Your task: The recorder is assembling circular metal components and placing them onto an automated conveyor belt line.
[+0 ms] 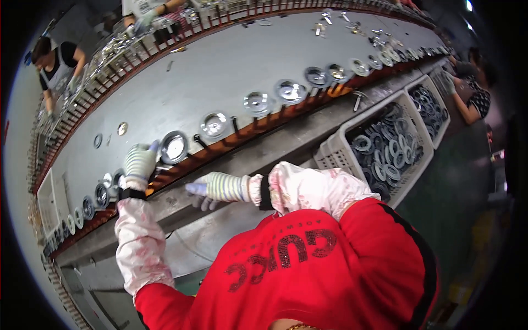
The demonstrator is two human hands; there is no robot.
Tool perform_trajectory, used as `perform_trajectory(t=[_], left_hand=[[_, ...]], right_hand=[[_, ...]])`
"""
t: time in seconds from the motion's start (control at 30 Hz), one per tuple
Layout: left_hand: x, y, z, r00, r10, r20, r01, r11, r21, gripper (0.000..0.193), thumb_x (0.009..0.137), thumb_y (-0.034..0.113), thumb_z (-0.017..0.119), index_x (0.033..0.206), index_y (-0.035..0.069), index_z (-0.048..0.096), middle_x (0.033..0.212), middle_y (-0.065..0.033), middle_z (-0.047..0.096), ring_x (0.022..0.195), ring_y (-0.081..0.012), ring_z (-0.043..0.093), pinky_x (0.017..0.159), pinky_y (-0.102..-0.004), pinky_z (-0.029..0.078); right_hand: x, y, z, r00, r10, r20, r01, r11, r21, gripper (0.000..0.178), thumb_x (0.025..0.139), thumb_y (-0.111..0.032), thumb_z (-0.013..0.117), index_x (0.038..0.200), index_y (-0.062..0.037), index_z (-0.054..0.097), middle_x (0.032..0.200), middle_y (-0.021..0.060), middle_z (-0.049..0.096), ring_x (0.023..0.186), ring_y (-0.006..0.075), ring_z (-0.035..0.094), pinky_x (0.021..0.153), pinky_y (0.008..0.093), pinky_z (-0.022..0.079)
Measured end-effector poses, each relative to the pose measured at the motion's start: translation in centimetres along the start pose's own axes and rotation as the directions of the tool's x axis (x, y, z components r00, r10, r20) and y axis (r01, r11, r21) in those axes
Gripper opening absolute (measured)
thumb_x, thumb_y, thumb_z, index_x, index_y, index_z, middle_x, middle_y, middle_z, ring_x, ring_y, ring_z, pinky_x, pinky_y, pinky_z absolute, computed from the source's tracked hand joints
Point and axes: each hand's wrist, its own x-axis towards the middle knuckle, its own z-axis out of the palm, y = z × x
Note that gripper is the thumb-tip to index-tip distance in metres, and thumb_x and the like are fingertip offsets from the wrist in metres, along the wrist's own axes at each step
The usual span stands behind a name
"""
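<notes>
Both of my hands wear pale striped gloves with bluish fingertips. My left hand (140, 164) reaches over the edge of the grey conveyor, beside a round metal disc (174, 147) with a dark rim and shiny centre. One bluish fingertip sticks out close to that disc's left side; whether it touches is unclear. The other fingers bend partly out of sight, with no object visible in them. Lower and to the right, my right hand (223, 188) hovers above the metal ledge (264, 159), fingers stretched out and holding nothing. Further along the edge sit similar discs, such as one (214, 126) and another (257, 103).
White crates (344, 140) at the right hold many grey rings. Upright dark pegs (235, 124) line the conveyor edge. Loose metal parts (385, 41) lie on the far right surface. Co-workers stand at far left (58, 69), across the top and at right (470, 93).
</notes>
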Motion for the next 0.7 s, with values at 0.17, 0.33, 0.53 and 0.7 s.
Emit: perform_trajectory(t=[0.17, 0.33, 0.53, 0.7], left_hand=[[1.1, -5.2, 2.0, 0.995, -0.013, -0.094, 0.023, 0.994, 0.111, 0.053, 0.102, 0.046, 0.044, 0.105, 0.002, 0.074, 0.112, -0.0287, 0.067, 0.110, -0.0448, 0.062, 0.096, -0.0512, 0.048], [0.8, -6.5, 2.3, 0.972, 0.173, -0.162, -0.136, 0.967, 0.216, 0.048, 0.105, 0.042, 0.038, 0.114, 0.007, 0.070, 0.109, -0.0267, 0.068, 0.108, -0.0447, 0.062, 0.097, -0.0516, 0.048], [-1.0, -1.5, 0.5, 0.988, 0.142, -0.053, -0.127, 0.968, 0.217, 0.041, 0.105, 0.033, 0.034, 0.131, 0.015, 0.060, 0.126, -0.0124, 0.066, 0.122, -0.0366, 0.056, 0.108, -0.0480, 0.039], [-2.9, 10.4, -0.5, 0.926, 0.309, -0.215, -0.302, 0.951, 0.068, 0.043, 0.105, 0.034, 0.040, 0.138, 0.012, 0.056, 0.130, -0.0159, 0.063, 0.122, -0.0359, 0.056, 0.109, -0.0465, 0.037]], right_hand=[[-11.9, -0.4, -7.2, 0.979, -0.117, -0.169, 0.090, 0.983, -0.160, 0.048, 0.103, -0.042, 0.056, 0.129, -0.0021, 0.061, 0.109, 0.0110, 0.071, 0.087, 0.0193, 0.070, 0.073, 0.0321, 0.058], [-25.8, -0.3, -14.7, 0.725, -0.266, -0.636, 0.141, 0.960, -0.241, 0.050, 0.106, -0.043, 0.051, 0.134, -0.0022, 0.057, 0.107, 0.0090, 0.071, 0.090, 0.0163, 0.070, 0.074, 0.0287, 0.057], [-35.7, 4.1, -23.4, 0.404, -0.405, -0.821, 0.295, 0.907, -0.302, 0.032, 0.106, -0.024, 0.053, 0.126, -0.0005, 0.061, 0.103, 0.0070, 0.070, 0.079, 0.0089, 0.063, 0.071, 0.0239, 0.054], [-36.3, 0.5, -26.2, 0.389, -0.391, -0.834, 0.208, 0.919, -0.334, 0.038, 0.106, -0.025, 0.052, 0.136, -0.0033, 0.058, 0.106, 0.0061, 0.071, 0.085, 0.0106, 0.065, 0.072, 0.0231, 0.051]])
